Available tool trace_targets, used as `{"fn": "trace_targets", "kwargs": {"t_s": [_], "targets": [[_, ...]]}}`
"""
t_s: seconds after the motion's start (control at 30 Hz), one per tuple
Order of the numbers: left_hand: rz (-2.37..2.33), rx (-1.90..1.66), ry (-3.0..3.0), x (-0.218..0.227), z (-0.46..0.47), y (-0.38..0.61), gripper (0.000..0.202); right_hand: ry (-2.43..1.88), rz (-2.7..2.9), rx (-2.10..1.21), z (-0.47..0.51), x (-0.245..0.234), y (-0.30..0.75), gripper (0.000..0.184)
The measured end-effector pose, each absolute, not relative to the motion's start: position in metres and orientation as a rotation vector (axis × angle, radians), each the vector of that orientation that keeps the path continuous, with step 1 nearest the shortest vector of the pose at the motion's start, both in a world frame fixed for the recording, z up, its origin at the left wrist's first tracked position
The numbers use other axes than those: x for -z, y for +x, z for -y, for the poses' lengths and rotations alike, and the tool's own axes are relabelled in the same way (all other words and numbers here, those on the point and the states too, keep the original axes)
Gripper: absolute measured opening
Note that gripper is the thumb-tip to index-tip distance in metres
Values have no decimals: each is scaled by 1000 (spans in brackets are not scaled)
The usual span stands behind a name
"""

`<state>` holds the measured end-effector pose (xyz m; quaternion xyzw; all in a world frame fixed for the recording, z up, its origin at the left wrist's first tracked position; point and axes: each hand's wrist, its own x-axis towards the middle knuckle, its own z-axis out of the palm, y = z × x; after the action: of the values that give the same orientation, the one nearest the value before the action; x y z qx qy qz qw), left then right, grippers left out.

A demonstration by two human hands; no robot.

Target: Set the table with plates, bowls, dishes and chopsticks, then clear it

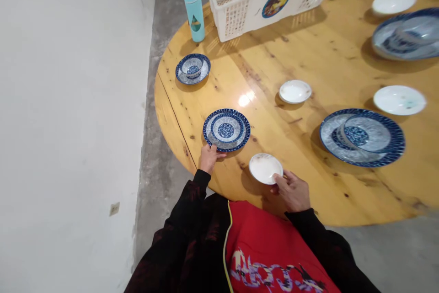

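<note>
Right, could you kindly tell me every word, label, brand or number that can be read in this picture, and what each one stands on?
No word, brand or number can be read here.
The round label on the white plastic basket shows a colourful picture, with no legible text.
The teal bottle bears a drop-shaped mark, with no legible text.
The red garment has a white and purple design, perhaps stylised lettering, but unreadable.
</note>
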<state>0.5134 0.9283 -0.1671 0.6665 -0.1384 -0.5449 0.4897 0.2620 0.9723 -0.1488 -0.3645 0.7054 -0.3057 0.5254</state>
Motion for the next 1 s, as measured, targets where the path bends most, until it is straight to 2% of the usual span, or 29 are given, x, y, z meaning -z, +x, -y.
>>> {"fn": "trace_targets", "kwargs": {"t_s": [0.57,1.0], "targets": [[334,1309,1671,158,-921,504,10,-903,-1694,835,-950,156,258,45],[329,1334,1646,161,-927,506,26,-975,-1720,900,-892,176,259,37]]}}
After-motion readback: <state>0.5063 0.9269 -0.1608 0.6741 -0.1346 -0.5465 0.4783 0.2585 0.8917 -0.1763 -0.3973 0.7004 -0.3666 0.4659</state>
